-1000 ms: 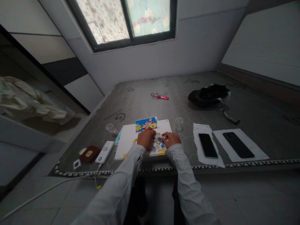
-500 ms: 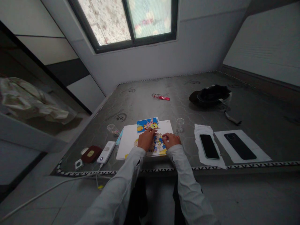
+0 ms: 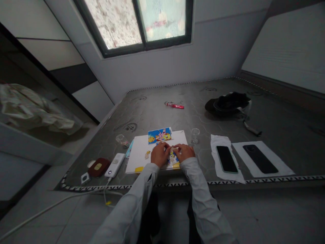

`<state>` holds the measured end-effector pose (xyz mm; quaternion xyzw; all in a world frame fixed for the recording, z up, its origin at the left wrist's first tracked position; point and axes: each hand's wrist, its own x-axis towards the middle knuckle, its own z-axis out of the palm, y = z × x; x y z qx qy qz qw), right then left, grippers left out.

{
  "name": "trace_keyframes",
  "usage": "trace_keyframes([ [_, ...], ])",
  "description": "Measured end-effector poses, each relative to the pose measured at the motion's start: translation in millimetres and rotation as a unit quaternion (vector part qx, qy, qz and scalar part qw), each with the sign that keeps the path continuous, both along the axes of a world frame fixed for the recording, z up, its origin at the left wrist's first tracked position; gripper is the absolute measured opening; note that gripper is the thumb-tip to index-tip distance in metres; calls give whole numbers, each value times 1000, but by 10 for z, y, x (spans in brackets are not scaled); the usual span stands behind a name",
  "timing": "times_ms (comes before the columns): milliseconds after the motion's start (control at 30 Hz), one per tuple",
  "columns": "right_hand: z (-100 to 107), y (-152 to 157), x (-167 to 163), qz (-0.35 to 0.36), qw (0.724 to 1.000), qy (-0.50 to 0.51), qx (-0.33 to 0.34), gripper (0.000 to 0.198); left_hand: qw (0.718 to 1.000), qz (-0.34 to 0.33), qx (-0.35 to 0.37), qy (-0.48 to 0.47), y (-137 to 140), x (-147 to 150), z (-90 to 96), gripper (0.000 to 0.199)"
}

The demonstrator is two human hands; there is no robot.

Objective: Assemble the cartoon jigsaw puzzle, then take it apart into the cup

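Observation:
Small jigsaw puzzle pieces (image 3: 173, 160) in blue, yellow and pale tones lie in a heap on a white board (image 3: 137, 149). My left hand (image 3: 159, 154) is over the left of the heap, fingers curled; its fingertips hide whatever they hold. Close beside it, my right hand (image 3: 185, 152) has thumb and forefinger brought together at a pale puzzle piece (image 3: 172, 148) between the hands. A few loose yellowish puzzle pieces (image 3: 147, 154) lie left of my left hand. Above both hands, a blue picture card (image 3: 159, 135) with cartoon figures rests on the board.
Clear plastic containers stand on either side, one left (image 3: 122, 140) and one right (image 3: 195, 134). Right of the board are a phone (image 3: 226, 159), a dark phone or case (image 3: 260, 158) and a cap (image 3: 228, 103). A power bank (image 3: 115, 165) and brown case (image 3: 100, 167) lie left.
My left hand has shifted slightly down and right, and my right hand slightly left and up. Their fingertips now come closer together over the pieces, and more of the picture card shows.

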<state>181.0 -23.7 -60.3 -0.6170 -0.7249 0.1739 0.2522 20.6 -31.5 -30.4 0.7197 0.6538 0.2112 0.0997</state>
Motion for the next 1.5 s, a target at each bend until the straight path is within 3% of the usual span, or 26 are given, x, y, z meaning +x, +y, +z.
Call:
trace_keyframes([
  [200, -10, 19, -39, -28, 998, 59, 5, 21, 998, -1, 42, -48, -59, -7, 78, 15],
  [467, 18, -13, -190, -22, 992, 117, -41, 27, 994, 30, 97, -30, -293, -33, 188, 19],
  [700, 89, -38, -93, -45, 995, 85, -40, 22, 991, 102, 70, -60, -293, -305, 249, 22],
  [1000, 59, -29, -144, 15, 998, 25, -59, 26, 993, 94, -25, -71, -394, -464, -16, 13],
  [1300, 77, 6, -19, -27, 997, 4, -69, 26, 989, 122, 47, -63, -385, -765, -206, 36],
  [1500, 35, 6, -11, -22, 997, 7, -72, 26, 993, 78, 57, -65, -568, -645, -415, 42],
])
